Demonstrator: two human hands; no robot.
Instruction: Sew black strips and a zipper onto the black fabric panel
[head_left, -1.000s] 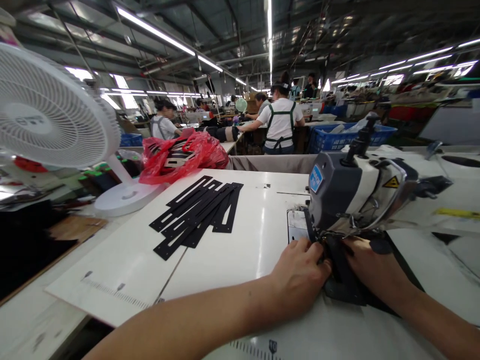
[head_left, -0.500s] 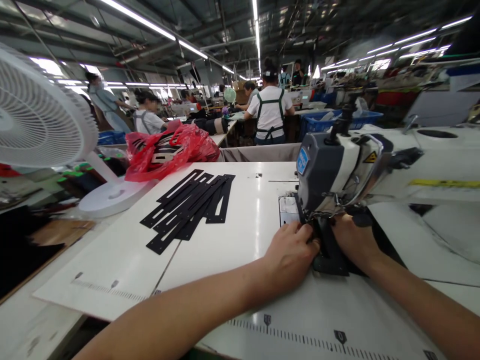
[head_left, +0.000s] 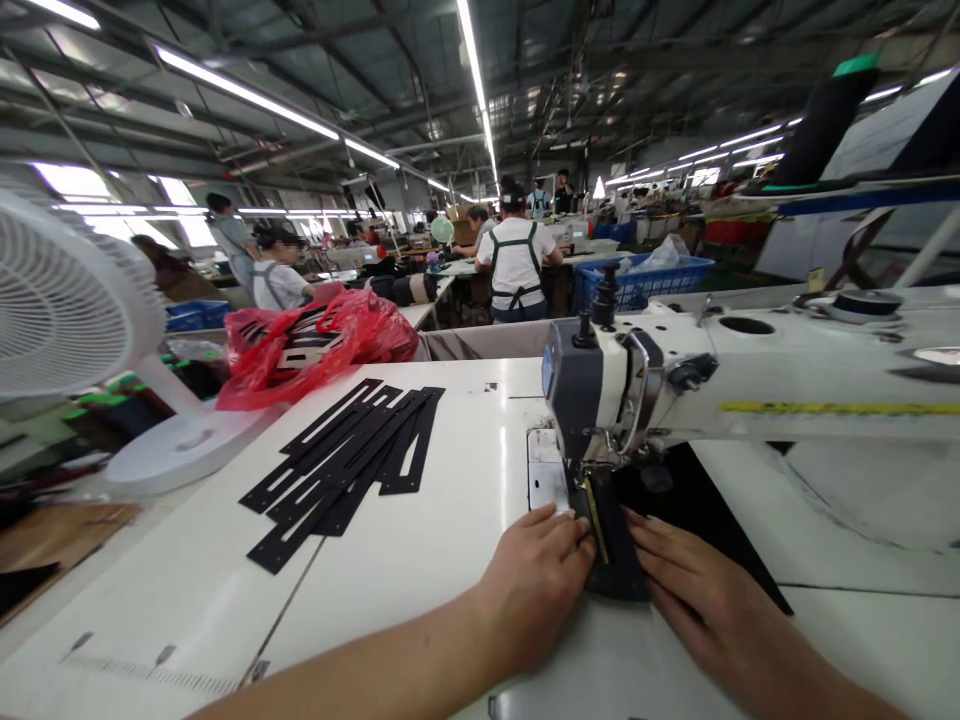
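Under the needle area of a white and grey sewing machine (head_left: 592, 385) lies a black strip-like piece (head_left: 621, 565) with a gold-toothed zipper (head_left: 598, 515) in its slot. My left hand (head_left: 540, 575) has its fingers bent together on the left edge of this piece, near the metal plate (head_left: 545, 470); its thumb is hidden. On the right edge, my right hand (head_left: 694, 585) rests with fingers stretched out flat. Black fabric (head_left: 709, 520) spreads beneath and beyond the right hand. Several black slotted frames (head_left: 352, 450) overlap in a loose pile to the left.
A white fan (head_left: 161, 440) stands at the left beside a red plastic bag (head_left: 322, 335) of cut pieces. The white table (head_left: 420, 570) has ruler marks along its front. Beyond it, a person in a white shirt (head_left: 517, 260) works near a blue basket (head_left: 637, 285).
My right hand has come back from beside the needle to the piece's near right side, its fingers now flat. The zipper now shows. The view has shifted.
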